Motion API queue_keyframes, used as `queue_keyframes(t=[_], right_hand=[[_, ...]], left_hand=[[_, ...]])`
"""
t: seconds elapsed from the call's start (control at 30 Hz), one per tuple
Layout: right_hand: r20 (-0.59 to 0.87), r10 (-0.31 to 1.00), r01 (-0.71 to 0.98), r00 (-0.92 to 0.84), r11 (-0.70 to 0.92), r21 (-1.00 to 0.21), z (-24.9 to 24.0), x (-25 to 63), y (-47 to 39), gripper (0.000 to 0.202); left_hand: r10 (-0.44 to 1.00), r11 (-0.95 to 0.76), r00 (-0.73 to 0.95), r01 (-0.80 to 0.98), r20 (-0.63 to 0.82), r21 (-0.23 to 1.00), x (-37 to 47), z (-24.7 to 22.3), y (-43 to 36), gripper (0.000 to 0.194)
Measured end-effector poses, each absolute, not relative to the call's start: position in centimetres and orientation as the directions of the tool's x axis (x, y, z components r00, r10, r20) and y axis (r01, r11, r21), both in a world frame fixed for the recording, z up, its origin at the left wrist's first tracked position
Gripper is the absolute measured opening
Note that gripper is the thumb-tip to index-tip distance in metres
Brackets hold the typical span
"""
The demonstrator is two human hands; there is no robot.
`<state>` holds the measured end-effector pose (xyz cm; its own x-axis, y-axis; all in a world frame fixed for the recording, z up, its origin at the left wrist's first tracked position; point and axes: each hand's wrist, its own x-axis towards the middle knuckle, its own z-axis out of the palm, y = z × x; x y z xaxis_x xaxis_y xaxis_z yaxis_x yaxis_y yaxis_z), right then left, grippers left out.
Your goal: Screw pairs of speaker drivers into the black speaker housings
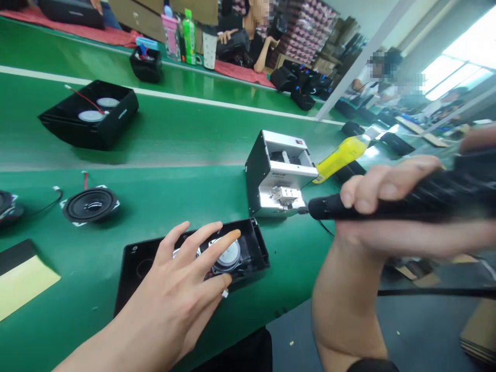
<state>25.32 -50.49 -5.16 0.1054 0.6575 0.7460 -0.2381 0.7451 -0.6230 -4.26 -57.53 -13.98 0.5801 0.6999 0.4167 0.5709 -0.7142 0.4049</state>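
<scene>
A black speaker housing (253, 243) lies on the green table, with a round silver-backed speaker (228, 254) inside it. Over the housing, my left hand (189, 281) has its fingers spread, the fingertips around that speaker; whether they touch it is hard to tell. My right hand (387, 206) is wrapped round a black electric screwdriver (329, 207), held raised at the right. The driver's tip points left, in front of a silver and black screw feeder (284, 173). Whether a screw is on the tip cannot be made out.
Left of the housing are a loose speaker (92, 205) and a yellow sheet (29, 284). Another housing (93, 116) stands farther back. A yellow bottle (343, 155) is behind the feeder. Across the table sits a person (248, 39), near cups and bottles.
</scene>
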Motion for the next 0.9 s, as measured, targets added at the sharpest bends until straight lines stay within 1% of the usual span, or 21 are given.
queue_keyframes(t=[0.03, 0.07, 0.13, 0.17, 0.27, 0.37, 0.5, 0.57, 0.63, 0.8, 0.87, 0.9], right_hand=[[0.783, 0.600, -0.183, 0.163, 0.798, -0.574, -5.0, 25.1, -49.4, 0.052], [0.793, 0.573, -0.131, 0.208, 0.819, -0.558, -5.0, 24.8, -48.5, 0.054], [0.785, 0.555, -0.071, 0.274, 0.826, -0.559, -5.4, 23.9, -46.9, 0.056], [0.774, 0.559, -0.061, 0.296, 0.820, -0.569, -5.7, 23.5, -46.3, 0.058], [0.751, 0.582, -0.054, 0.311, 0.800, -0.598, -6.5, 23.1, -45.4, 0.058], [0.729, 0.613, -0.054, 0.305, 0.775, -0.629, -6.9, 23.4, -45.2, 0.059], [0.732, 0.615, -0.056, 0.292, 0.775, -0.629, -7.0, 23.4, -45.3, 0.063], [0.736, 0.600, -0.072, 0.313, 0.788, -0.611, -7.1, 23.4, -45.6, 0.065], [0.728, 0.600, -0.085, 0.332, 0.788, -0.610, -7.1, 23.4, -46.0, 0.065], [0.696, 0.645, -0.052, 0.315, 0.745, -0.666, -6.7, 23.5, -48.2, 0.070], [0.690, 0.655, -0.056, 0.308, 0.736, -0.674, -6.2, 23.5, -49.4, 0.069], [0.694, 0.649, -0.069, 0.313, 0.744, -0.664, -5.8, 23.5, -50.1, 0.067]], left_hand=[[0.699, -0.715, 0.569, 0.556, 0.434, 0.424, -4.3, -13.9, -57.5, 0.016], [0.698, -0.716, 0.556, 0.543, 0.451, 0.439, -4.4, -13.8, -57.4, 0.017], [0.704, -0.710, 0.536, 0.543, 0.466, 0.447, -4.9, -14.0, -57.2, 0.021], [0.705, -0.709, 0.535, 0.554, 0.466, 0.436, -5.3, -14.2, -57.1, 0.025], [0.676, -0.734, 0.580, 0.585, 0.455, 0.345, -6.5, -14.9, -56.5, 0.044], [0.629, -0.772, 0.649, 0.586, 0.428, 0.247, -7.5, -15.4, -55.7, 0.058], [0.607, -0.792, 0.728, 0.585, 0.320, 0.172, -8.1, -15.6, -55.1, 0.072], [0.626, -0.778, 0.728, 0.606, 0.280, 0.167, -8.3, -15.5, -55.0, 0.072], [0.635, -0.772, 0.727, 0.613, 0.261, 0.170, -8.5, -15.2, -55.1, 0.066], [0.608, -0.794, 0.760, 0.587, 0.228, 0.160, -9.0, -14.5, -55.1, 0.056], [0.618, -0.786, 0.754, 0.591, 0.221, 0.183, -9.0, -14.3, -55.3, 0.056], [0.623, -0.782, 0.752, 0.591, 0.213, 0.199, -9.0, -14.3, -55.3, 0.060]])
